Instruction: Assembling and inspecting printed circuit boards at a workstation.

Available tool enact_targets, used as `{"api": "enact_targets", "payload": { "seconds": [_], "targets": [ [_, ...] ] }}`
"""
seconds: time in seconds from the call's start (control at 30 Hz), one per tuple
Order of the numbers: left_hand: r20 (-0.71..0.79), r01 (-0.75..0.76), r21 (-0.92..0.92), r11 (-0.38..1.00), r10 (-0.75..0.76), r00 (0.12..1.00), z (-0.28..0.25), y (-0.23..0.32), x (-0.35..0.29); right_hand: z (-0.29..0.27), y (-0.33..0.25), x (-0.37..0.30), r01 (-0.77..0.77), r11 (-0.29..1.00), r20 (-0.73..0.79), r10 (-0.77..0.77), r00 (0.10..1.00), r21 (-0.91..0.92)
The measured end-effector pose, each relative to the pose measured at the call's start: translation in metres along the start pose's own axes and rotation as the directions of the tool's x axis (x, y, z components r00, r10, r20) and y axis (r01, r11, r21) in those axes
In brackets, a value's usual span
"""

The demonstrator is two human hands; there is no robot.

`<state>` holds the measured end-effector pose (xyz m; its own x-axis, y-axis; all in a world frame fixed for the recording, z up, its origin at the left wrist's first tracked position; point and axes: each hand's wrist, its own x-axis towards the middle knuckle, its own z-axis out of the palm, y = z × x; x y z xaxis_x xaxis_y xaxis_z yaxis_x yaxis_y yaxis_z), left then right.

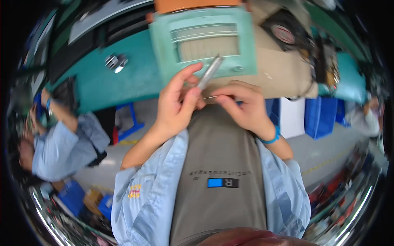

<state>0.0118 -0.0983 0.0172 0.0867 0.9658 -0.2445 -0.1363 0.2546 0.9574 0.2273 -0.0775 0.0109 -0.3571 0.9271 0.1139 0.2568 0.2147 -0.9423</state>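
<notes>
My left hand (174, 100) is closed around a slim silver bar-shaped tool (210, 73). It tilts up and to the right, its far end dark; blur hides its exact kind. A thin, pale, wire-like strip (211, 97) spans the small gap between my hands. My right hand (246, 104), with a blue band at the wrist, pinches the strip's right end between thumb and fingers. Its left end goes to the fingertips of my left hand. Both hands are over the near edge of the bench, in front of a mint-green framed box (164, 49) with a window.
An orange part (197, 4) tops the box. On the green bench mat (135, 82) lies a shiny metal piece (116, 62). A black fan (283, 30) and cables stand at right, above blue bins (320, 117). A co-worker (69, 139) in light blue works at left.
</notes>
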Motion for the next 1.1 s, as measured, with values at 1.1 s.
{"api": "enact_targets", "payload": {
  "seconds": [1.1],
  "targets": [
    [0.405,-0.159,0.447,0.881,-0.041,0.913,0.072,-0.003,0.025,-0.241,-0.007,-0.113,0.509,0.849,-0.973,-0.215,0.089,-0.141]
  ]
}}
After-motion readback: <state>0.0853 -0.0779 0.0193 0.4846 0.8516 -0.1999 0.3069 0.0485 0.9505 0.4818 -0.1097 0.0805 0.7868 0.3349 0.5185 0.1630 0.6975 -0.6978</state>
